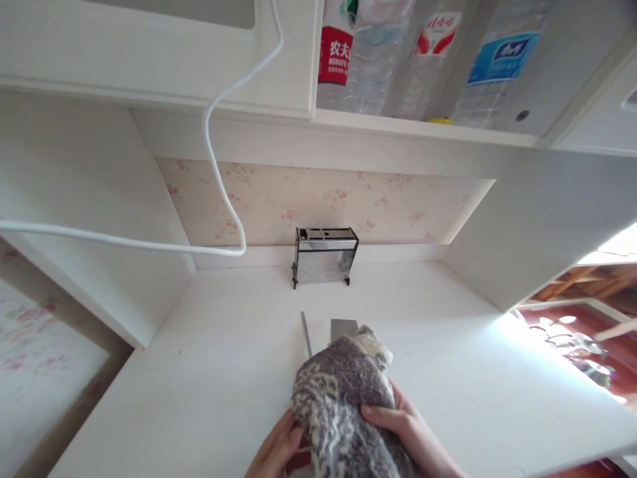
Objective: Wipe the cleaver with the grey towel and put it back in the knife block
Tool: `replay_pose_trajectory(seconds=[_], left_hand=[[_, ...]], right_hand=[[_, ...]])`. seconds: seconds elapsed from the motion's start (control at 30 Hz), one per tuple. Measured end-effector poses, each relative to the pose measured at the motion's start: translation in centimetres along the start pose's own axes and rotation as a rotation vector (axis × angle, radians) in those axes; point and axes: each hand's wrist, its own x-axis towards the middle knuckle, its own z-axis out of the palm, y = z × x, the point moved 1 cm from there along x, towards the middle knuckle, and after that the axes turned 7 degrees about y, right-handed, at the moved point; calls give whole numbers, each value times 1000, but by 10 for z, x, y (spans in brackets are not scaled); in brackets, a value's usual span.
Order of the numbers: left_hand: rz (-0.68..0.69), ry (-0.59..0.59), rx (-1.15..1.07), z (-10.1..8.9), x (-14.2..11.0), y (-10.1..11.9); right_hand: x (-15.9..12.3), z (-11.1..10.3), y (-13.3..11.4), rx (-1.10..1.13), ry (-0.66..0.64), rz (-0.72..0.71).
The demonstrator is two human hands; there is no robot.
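Observation:
A fuzzy grey-brown and cream patterned cloth (348, 398) is bunched up between my two hands, low in the middle of the view. On its left edge, the fingers of my left hand (279, 446) are closed. My right hand (405, 425) grips the cloth from the right, thumb lying on top. Partly covered by the cloth, a flat grey rectangular piece (343, 327) lies on the white desktop (223, 372). Left of that piece is a thin grey rod (306, 333). Something reddish shows beneath the cloth by my left fingers, too hidden to name.
A small clear-sided rack with a black frame (326, 255) stands against the back wall. Overhead, a shelf (398, 129) holds several plastic bottles (373, 60). A white cable (213, 156) hangs across the left side. White side panels (557, 206) border the desk.

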Motion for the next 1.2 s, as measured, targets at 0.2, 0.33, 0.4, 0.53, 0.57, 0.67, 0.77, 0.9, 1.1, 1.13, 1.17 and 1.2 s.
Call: replay_pose_trajectory(seconds=[0.2, 0.33, 0.4, 0.53, 0.57, 0.67, 0.77, 0.9, 1.1, 1.13, 1.17, 1.2], left_hand=[[13, 63, 200, 1, 16, -12], [146, 159, 354, -4, 25, -12], [212, 193, 469, -10, 30, -10], [262, 251, 649, -21, 40, -6], [252, 253, 678, -22, 42, -4], [222, 247, 766, -19, 46, 3], [230, 259, 846, -10, 48, 11], [235, 282, 894, -2, 54, 14], [262, 298, 974, -5, 64, 7], [265, 306, 971, -5, 64, 6], [267, 311, 968, -5, 64, 6], [270, 312, 965, -4, 64, 7]], right_hand=[[-2, -89, -67, -44, 226, -117], [29, -164, -89, -466, 409, -223], [49, -202, -90, -876, 636, -370], [66, -242, -77, -1310, 898, -618], [64, -241, -73, -1319, 925, -666], [49, -219, -63, -1293, 892, -788], [34, -179, -56, -1341, 492, -856], [23, -128, -44, -1511, -100, -817], [34, -96, -16, -1893, -446, -763], [37, -94, -11, -1921, -479, -760], [40, -93, -6, -1947, -491, -759], [43, -91, -3, -1975, -491, -764]])
